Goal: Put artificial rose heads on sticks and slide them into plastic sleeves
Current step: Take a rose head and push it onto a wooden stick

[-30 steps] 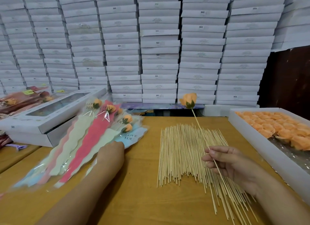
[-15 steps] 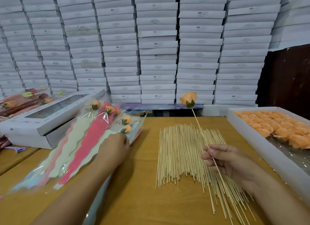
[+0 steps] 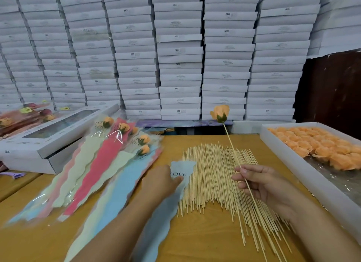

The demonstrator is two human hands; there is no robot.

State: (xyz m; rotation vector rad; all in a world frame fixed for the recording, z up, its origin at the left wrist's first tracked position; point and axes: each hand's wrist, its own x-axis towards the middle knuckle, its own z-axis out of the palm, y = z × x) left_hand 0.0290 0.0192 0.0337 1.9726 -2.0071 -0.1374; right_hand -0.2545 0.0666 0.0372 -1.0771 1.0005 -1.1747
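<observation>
Down at the near edge of the tabletop, both forearms reach in, and the right hand has its thumb and fingers curled around a thin wooden stick, pinching it low on the shaft so the stick slants up and away with an orange rose head sitting on its far tip. Left hand now: it's down on a pale blue plastic sleeve printed "LOVE", fingers curled at the sleeve's wide end, the sleeve's long body trailing back under the forearm toward the near edge and its far corner overlapping the loose sticks. Between the hands, a broad pile of bare sticks fans across the middle of the tabletop. Left of centre, a spread of finished sleeved roses in pink, red, cream and blue, orange heads pointing to the far side. Along the right edge, a white tray holds rows of orange rose heads. At the far left corner, a white windowed box rests on another. Beyond the far edge, a wall of stacked white boxes rises out of view.
</observation>
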